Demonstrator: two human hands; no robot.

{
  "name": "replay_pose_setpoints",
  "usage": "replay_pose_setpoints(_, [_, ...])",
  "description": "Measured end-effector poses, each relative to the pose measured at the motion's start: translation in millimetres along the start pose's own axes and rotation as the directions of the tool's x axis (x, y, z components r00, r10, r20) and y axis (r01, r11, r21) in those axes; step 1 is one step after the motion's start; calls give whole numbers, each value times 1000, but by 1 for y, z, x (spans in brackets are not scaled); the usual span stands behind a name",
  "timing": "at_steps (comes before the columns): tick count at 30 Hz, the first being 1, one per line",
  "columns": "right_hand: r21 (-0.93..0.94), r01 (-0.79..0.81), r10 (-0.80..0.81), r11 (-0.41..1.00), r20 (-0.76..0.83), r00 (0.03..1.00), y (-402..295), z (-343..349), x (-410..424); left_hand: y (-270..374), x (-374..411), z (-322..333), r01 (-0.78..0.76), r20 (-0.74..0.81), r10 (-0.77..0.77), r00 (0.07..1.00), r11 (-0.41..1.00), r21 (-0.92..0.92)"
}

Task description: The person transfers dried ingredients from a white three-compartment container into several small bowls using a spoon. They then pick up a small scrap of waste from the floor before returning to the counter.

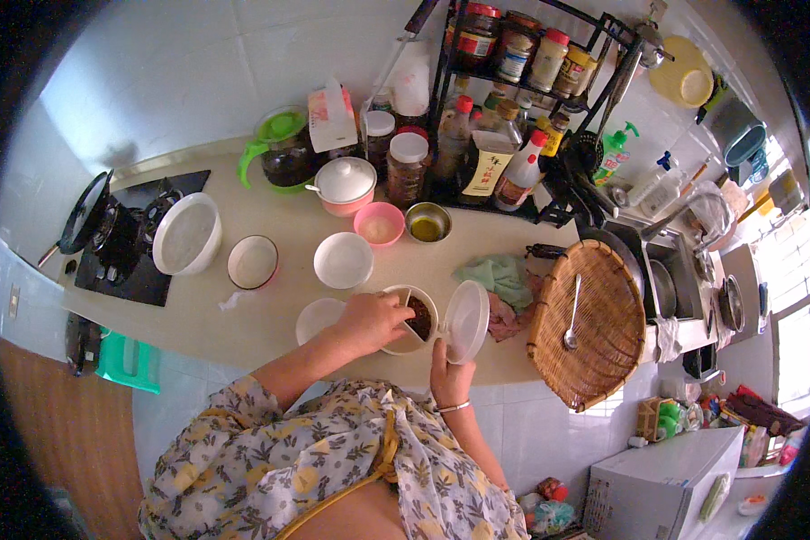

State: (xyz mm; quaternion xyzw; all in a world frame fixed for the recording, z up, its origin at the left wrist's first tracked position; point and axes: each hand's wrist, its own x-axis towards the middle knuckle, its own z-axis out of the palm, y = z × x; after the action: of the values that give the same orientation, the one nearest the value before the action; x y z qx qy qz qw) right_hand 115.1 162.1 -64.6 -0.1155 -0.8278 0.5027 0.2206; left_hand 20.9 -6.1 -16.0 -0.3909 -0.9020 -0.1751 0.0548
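Note:
A round white container (430, 297) stands near the front edge of the countertop, with dark contents (420, 319) on one side of a thin, pale divider. My left hand (371, 325) reaches over its left side, fingers bent down at the divider. Whether those fingertips pinch anything is hidden. Tilted up at the container's right is a translucent plastic lid (468, 320), its lower edge gripped by my right hand (452, 379). Partly behind my left wrist sits a translucent bowl (317, 320). A white bowl (343, 260) is just beyond.
Farther back are a pink bowl (379, 224), a steel bowl (428, 223) with yellowish liquid, and a lidded pot (345, 181). Cloths (503, 283) and a wicker basket (590, 337) holding a spoon (573, 314) lie right. A gas hob (142, 233) is left; a spice rack (513, 81) stands behind.

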Motion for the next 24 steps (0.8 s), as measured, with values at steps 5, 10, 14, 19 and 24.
replay_pose_setpoints(5, [89,-130,120,988,112,987,-3,-8,5,-3,-1,15,15,128,-15,992,1000,-2])
replay_pose_setpoints(10, [33,-63,58,997,135,989,-4,-7,12,-16,0,28,-110,-27,109,994,993,-31])
replay_pose_setpoints(14, [-101,-58,76,993,180,981,11,-6,15,-20,4,26,-212,-28,211,977,976,-41])
replay_pose_setpoints(19, [-180,-6,52,984,254,966,4,-10,22,-22,6,24,-258,-26,257,966,965,-41])
replay_pose_setpoints(24, [-198,29,20,980,244,970,2,-10,24,-18,6,23,-222,16,222,975,974,32])
